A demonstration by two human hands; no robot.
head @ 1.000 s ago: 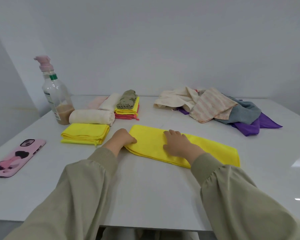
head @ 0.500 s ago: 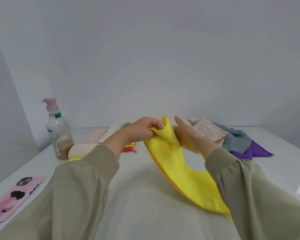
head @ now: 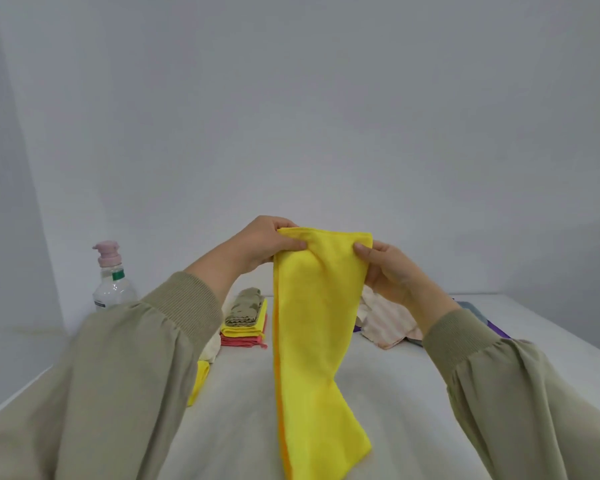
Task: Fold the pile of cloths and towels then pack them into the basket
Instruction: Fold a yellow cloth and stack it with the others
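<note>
A long yellow cloth (head: 312, 341), folded into a strip, hangs upright above the white table (head: 243, 403), with its lower end near the front edge of the view. My left hand (head: 267, 242) pinches its top left corner. My right hand (head: 388, 271) pinches the top right corner. Behind my left arm lies a stack of folded cloths (head: 245, 323): olive on top, then yellow, then red. A cream roll (head: 210, 349) and another folded yellow cloth (head: 198, 379) peek out beside my left sleeve. The unfolded pile (head: 385, 323), striped pink and beige, lies behind my right wrist. No basket shows.
A clear pump bottle (head: 110, 282) with a pink top stands at the back left by the wall. Grey (head: 471, 308) and purple (head: 497, 329) cloth edges show beyond my right sleeve. A plain wall closes off the table's far side.
The yellow cloth lay flat under both hands a second ago. Both hands then lifted one end, and now hold it by two corners so it hangs lengthwise. The camera has tilted upward.
</note>
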